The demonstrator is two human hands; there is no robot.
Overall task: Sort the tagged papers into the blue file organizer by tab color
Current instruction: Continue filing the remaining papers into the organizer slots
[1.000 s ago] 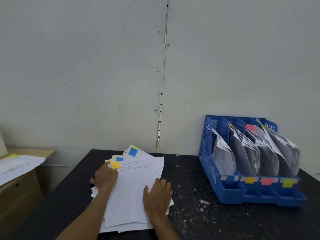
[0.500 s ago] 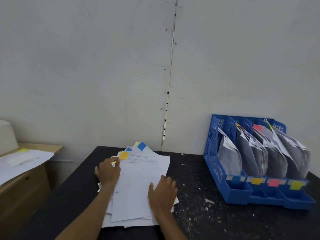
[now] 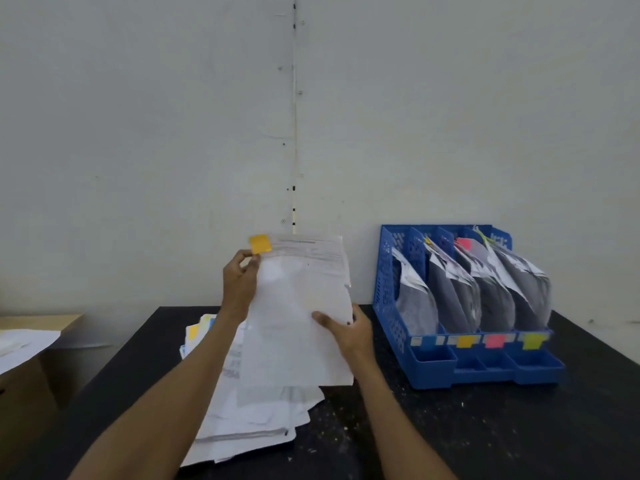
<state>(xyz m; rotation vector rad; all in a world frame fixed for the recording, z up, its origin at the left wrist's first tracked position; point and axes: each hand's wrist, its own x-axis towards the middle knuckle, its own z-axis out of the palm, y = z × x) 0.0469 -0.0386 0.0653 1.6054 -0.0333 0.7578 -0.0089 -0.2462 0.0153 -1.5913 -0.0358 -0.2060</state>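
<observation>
Lifted off the stack (image 3: pixel 242 410), both hands (image 3: pixel 239 282) grip orange-tabbed papers (image 3: pixel 298 306).

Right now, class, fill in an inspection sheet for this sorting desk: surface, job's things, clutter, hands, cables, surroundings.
Surface: black table, dusty.
Job's things: orange-tabbed paper held up above the paper pile; blue file organizer at right, four slots holding papers, labelled blue, orange, pink, yellow.
Clutter: small white scraps on the table.
Hands: left hand pinches the paper's upper left corner; right hand grips its right edge.
Cables: nothing seen.
Surroundings: pale wall; wooden cabinet at left carrying loose sheets.
</observation>
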